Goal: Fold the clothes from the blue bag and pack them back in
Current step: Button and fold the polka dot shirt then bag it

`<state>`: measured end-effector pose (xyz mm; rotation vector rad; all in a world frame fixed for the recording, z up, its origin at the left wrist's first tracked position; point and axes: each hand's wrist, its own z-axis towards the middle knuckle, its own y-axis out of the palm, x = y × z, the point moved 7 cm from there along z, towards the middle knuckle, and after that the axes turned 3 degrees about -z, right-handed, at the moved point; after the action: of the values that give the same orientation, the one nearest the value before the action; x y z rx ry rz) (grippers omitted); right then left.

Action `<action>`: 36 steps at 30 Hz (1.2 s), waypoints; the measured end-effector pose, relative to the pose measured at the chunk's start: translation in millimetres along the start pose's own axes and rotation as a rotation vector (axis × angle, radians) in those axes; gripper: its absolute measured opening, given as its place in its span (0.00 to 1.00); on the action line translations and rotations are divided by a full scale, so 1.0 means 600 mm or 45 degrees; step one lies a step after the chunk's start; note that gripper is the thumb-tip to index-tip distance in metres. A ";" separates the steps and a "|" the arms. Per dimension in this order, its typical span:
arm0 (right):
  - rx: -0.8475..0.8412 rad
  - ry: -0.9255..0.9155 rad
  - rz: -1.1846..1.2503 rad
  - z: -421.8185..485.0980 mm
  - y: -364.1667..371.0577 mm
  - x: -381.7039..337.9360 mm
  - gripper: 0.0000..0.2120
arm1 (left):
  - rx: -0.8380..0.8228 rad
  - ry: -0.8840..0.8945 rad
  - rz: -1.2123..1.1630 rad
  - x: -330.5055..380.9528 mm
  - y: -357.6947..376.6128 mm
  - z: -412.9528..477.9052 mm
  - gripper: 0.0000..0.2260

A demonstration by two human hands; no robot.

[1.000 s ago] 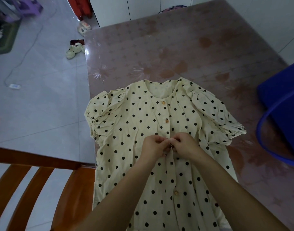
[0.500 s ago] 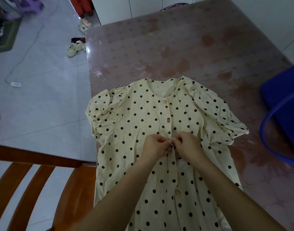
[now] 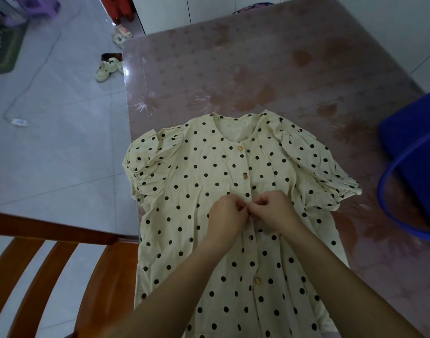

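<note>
Pinching the front placket of a polka-dot dress [image 3: 197, 191] between them, the left hand [image 3: 227, 212] and right hand [image 3: 272, 209] appear to fasten a button; it lies flat along the tabletop's [image 3: 258, 57] near-left edge, blue bag [image 3: 411, 152] at right edge. Folding should follow.

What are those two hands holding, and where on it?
Both the left hand and right hand pinch the polka-dot dress at its front button placket.
</note>
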<state>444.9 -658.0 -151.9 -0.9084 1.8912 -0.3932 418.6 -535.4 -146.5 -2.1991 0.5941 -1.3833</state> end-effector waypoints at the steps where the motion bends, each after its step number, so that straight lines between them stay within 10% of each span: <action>1: -0.013 0.024 0.027 0.002 0.000 0.000 0.08 | 0.008 0.024 0.033 0.002 0.001 -0.002 0.05; 28: -0.058 0.056 0.156 0.015 0.000 0.003 0.08 | 0.090 0.278 0.283 0.023 0.000 -0.012 0.09; 36: -0.050 -0.183 -0.123 0.009 0.011 -0.015 0.06 | -0.019 -0.162 -0.304 -0.015 -0.010 0.010 0.05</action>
<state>449.1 -646.5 -152.6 -1.0295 1.7336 -0.3406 421.2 -524.1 -151.6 -2.4111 0.3047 -1.3419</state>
